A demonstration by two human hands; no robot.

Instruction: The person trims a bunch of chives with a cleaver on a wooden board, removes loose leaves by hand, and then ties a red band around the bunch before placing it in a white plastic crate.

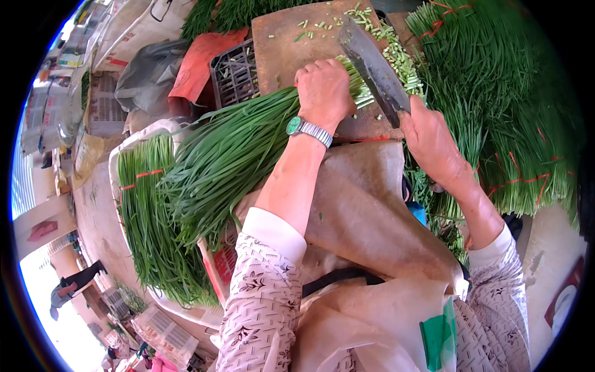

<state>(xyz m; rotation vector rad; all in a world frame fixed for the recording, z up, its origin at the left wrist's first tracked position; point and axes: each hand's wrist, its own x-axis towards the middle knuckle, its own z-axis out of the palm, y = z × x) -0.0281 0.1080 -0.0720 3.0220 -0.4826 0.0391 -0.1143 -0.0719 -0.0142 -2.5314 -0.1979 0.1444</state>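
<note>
My left hand [325, 90] is closed over a thick bunch of long green chives [248, 133], pressing it onto a worn wooden cutting board [279, 37]. The pale stem ends stick out to the right of the fist, and the leaves fan down to the left. In my right hand [427, 133] is the handle of a broad dark cleaver [375, 71]. Its blade stands over the board right beside the stem ends; whether it touches them I cannot tell. Short chopped stem pieces [403, 65] lie along the board's right edge, past the blade.
Red-tied chive bundles [489, 93] are heaped at the right. More tied chives [149, 211] fill a white container at the left. A black plastic crate [235, 71] and a red cloth or bag [201, 65] sit left of the board. A stained apron [365, 211] covers my lap.
</note>
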